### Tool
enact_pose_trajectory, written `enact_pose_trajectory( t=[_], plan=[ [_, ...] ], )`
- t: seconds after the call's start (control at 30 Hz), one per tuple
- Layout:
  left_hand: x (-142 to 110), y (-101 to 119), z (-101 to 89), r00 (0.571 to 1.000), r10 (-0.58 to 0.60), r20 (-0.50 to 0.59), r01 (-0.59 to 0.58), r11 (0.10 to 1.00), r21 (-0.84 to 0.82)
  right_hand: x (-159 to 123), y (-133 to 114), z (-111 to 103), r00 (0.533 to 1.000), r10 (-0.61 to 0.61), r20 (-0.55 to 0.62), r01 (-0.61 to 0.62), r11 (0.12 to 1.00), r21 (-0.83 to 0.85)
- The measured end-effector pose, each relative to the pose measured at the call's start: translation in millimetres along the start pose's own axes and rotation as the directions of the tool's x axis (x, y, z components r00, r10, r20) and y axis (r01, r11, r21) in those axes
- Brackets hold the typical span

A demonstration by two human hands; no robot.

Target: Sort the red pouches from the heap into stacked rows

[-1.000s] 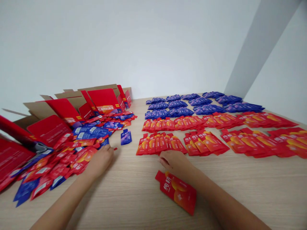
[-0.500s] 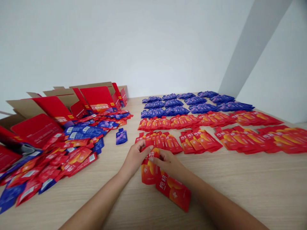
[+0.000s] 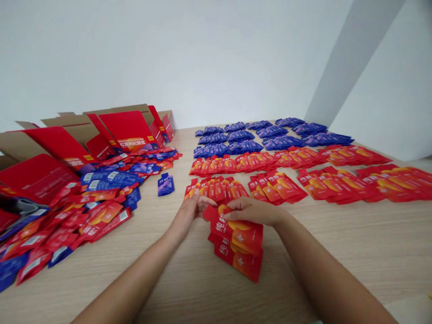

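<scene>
In front of me, my right hand [image 3: 258, 210] pinches a red pouch [image 3: 241, 234] with orange fruit print and white lettering. A second red pouch [image 3: 236, 260] overlaps just beneath it, low over the tabletop; whether the fingers grip this one too, I cannot tell. Beside the upper pouch's narrow top end is my left hand [image 3: 189, 213], its fingers loosely curved and apart, with nothing held in them. A fanned group of red pouches [image 3: 221, 189] lies just beyond both hands.
Rows of blue pouches [image 3: 243, 146] and red pouches [image 3: 286, 186] stretch across the back and right. One blue pouch [image 3: 165, 184] lies alone. At left, a mixed pile of pouches [image 3: 91, 211] sits before open red cartons [image 3: 126, 130] near the wall.
My left hand has let go of the upper red pouch and moved slightly left. That pouch has swung right in my right hand and now overlaps the lower one. The view has shifted a little.
</scene>
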State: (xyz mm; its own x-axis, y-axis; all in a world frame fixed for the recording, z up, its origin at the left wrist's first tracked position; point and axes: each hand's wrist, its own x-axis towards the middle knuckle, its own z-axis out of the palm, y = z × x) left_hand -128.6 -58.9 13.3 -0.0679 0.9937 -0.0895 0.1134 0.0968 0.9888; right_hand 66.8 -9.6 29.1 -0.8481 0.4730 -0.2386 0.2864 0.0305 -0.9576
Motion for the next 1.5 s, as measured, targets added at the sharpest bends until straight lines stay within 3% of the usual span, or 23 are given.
enact_pose_trajectory(
  t=[0.07,0.13,0.23,0.33,0.5,0.73,0.87,0.93,1.03,1.13,1.2,1.27,1.37,1.43,1.5],
  plan=[
    [-7,1,-5.2,0.989,0.147,-0.015,-0.138,0.952,0.272,-4,-2,-5,0.995,0.078,0.059,-0.057,0.953,-0.297],
    [-21,0,-4.3,0.954,0.301,0.010,-0.267,0.830,0.490,-2,-2,-1,0.992,0.121,0.019,-0.089,0.814,-0.574],
    [-46,-10,8.3,0.902,0.377,0.209,-0.418,0.644,0.641,6,1,10,0.993,0.115,-0.022,-0.090,0.629,-0.772],
    [-67,-29,24.4,0.886,0.259,0.386,-0.464,0.487,0.740,10,6,17,0.993,0.107,-0.043,-0.094,0.545,-0.833],
    [-79,-48,34.5,0.861,0.015,0.509,-0.486,0.327,0.811,3,7,18,0.981,0.072,-0.179,-0.192,0.440,-0.877],
    [-76,-33,33.5,0.808,-0.140,0.572,-0.505,0.333,0.796,2,-1,14,0.901,-0.088,-0.424,-0.327,0.503,-0.800],
    [-72,-33,40.1,0.812,0.005,0.584,-0.559,0.297,0.774,10,-3,18,0.880,-0.143,-0.452,-0.301,0.567,-0.767],
    [-68,-37,44.6,0.772,0.080,0.631,-0.623,0.293,0.725,12,-2,19,0.871,-0.162,-0.464,-0.298,0.576,-0.761],
    [-59,-40,45.1,0.679,0.117,0.725,-0.719,0.310,0.622,14,1,18,0.856,-0.181,-0.485,-0.303,0.584,-0.753],
    [-48,-34,32.8,0.602,0.138,0.787,-0.783,0.294,0.548,14,3,18,0.882,-0.179,-0.436,-0.243,0.620,-0.746],
    [-41,-26,20.5,0.576,0.151,0.804,-0.805,0.274,0.525,15,5,21,0.914,-0.202,-0.353,-0.145,0.649,-0.747],
    [-37,-21,9.1,0.578,0.156,0.801,-0.807,0.257,0.532,18,7,24,0.929,-0.274,-0.247,-0.004,0.662,-0.749],
    [-36,-19,-5.7,0.606,0.189,0.772,-0.789,0.262,0.556,21,10,30,0.911,-0.385,-0.147,0.164,0.666,-0.727],
    [-36,-21,-18.4,0.627,0.296,0.721,-0.777,0.301,0.552,20,10,33,0.906,-0.400,-0.137,0.197,0.687,-0.699],
    [-33,-23,-38.0,0.678,0.435,0.593,-0.734,0.350,0.582,17,9,35,0.926,-0.358,-0.117,0.188,0.708,-0.680]
  ],
)
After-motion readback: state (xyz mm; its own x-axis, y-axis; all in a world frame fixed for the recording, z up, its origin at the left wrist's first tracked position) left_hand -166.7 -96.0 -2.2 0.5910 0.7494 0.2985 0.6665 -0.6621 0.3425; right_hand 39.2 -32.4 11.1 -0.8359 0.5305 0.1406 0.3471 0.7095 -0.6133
